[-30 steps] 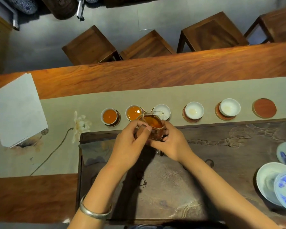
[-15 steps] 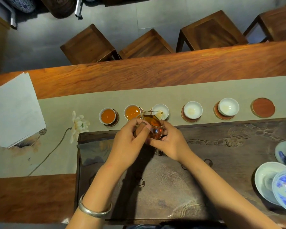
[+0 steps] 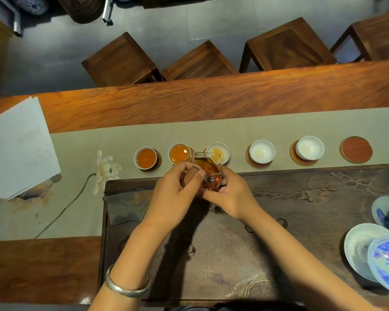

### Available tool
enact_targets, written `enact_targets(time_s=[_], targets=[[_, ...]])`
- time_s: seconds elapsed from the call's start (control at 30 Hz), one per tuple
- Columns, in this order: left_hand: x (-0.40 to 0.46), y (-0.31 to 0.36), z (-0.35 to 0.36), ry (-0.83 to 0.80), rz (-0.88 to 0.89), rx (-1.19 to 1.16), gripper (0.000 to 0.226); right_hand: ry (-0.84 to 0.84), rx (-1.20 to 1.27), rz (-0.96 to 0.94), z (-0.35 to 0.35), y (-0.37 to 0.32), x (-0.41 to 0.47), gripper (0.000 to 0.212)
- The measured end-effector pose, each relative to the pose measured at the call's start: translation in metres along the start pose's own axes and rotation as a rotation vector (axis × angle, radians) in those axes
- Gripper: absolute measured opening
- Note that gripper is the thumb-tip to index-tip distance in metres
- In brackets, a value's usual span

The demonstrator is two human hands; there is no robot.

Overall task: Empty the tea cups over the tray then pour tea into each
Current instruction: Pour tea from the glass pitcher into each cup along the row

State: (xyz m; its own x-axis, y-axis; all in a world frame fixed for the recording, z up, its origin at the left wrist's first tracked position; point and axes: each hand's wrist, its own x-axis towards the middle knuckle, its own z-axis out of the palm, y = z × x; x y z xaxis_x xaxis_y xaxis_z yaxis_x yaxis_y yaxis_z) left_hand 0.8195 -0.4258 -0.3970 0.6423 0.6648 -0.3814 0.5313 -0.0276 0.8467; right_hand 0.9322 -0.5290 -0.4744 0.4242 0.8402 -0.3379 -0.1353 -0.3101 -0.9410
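Five small white tea cups stand in a row on red coasters along the runner. The first cup (image 3: 146, 157) and second cup (image 3: 180, 153) from the left hold amber tea. The third cup (image 3: 218, 151) has a little tea at its bottom. The fourth cup (image 3: 262, 151) and fifth cup (image 3: 309, 147) look nearly dry. A glass pitcher (image 3: 206, 170) of dark tea is tilted with its spout over the third cup. My left hand (image 3: 174, 194) and my right hand (image 3: 230, 194) both grip the pitcher, above the far edge of the dark carved tray (image 3: 301, 221).
A bare red coaster (image 3: 356, 149) lies at the right end of the row. Blue-and-white bowls (image 3: 375, 254) crowd the tray's right side. White paper (image 3: 18, 147) rests at the far left of the wooden table (image 3: 211, 97). Wooden stools (image 3: 198, 61) stand beyond it.
The pitcher has tipped a little further over the third cup, and some tea now shows in that cup. Both hands stay on the pitcher.
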Motion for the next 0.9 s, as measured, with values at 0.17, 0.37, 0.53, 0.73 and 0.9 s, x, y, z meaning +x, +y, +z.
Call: enact_targets(time_s=[0.17,0.37,0.53,0.73,0.9], targets=[[0.0010,0.0015,0.0001,0.003,0.007,0.007,0.008,0.005,0.005,-0.012,0.0003,-0.0026,0.0010,0.052],[0.0013,0.0002,0.0003,0.004,0.016,0.023,0.009,0.003,-0.013,-0.007,-0.0007,-0.0012,0.0018,0.054],[0.0023,-0.0011,-0.0002,-0.003,0.021,0.031,0.010,0.003,-0.014,-0.002,-0.0005,-0.0006,0.0028,0.053],[0.0022,0.0000,-0.0007,0.007,0.020,0.025,0.012,0.006,-0.007,0.001,0.0000,-0.0016,0.0035,0.054],[0.0026,0.0012,0.0000,0.010,0.017,0.030,0.010,0.002,-0.002,0.002,-0.0001,-0.0020,0.0023,0.054]])
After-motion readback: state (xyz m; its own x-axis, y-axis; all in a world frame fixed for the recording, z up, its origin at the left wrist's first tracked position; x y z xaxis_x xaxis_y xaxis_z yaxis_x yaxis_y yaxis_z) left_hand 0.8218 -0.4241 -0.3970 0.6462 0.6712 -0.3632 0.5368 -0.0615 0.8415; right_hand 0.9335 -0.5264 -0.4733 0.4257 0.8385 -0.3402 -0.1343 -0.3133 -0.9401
